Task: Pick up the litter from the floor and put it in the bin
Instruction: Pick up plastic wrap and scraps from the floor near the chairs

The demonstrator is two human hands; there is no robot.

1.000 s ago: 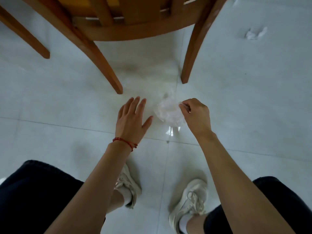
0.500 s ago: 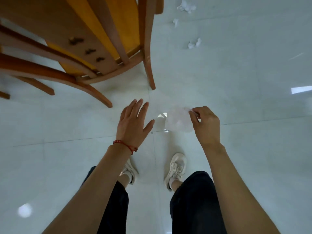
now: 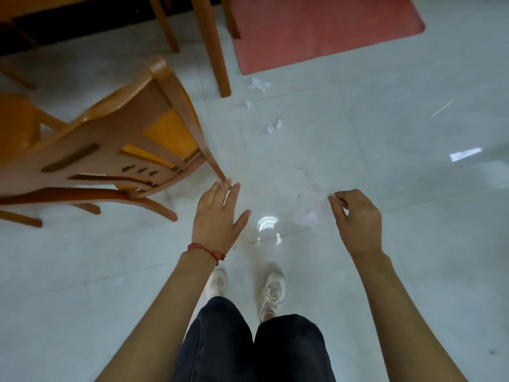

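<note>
No brand, label or writing can be read on anything in view. The right hand (image 3: 358, 219) pinches a thin, translucent white scrap of plastic litter (image 3: 311, 208) between thumb and forefinger at the scrap's upper right corner, the other fingers loosely curled. The scrap is blurred; it hangs above the glossy pale tiled floor (image 3: 413, 175), trailing from the pinch down and toward the left hand, so its long axis appears to run diagonally, though its exact outline cannot be made out. The left hand (image 3: 217, 216), with a red string bracelet (image 3: 206, 250) at the wrist, is spread flat, fingers straight and together, thumb out, holding nothing. Its fingertips lie just beside the foot of a leg of an orange-brown wooden chair (image 3: 110, 150), which stands beyond and to the outer side of the left hand. Farther out beyond both hands, several crumpled white paper scraps (image 3: 274, 126) lie on the floor, near the edge of a red rectangular mat (image 3: 316, 28). Below the hands are dark trouser legs (image 3: 248, 348) and white sneakers (image 3: 271, 295).
</note>
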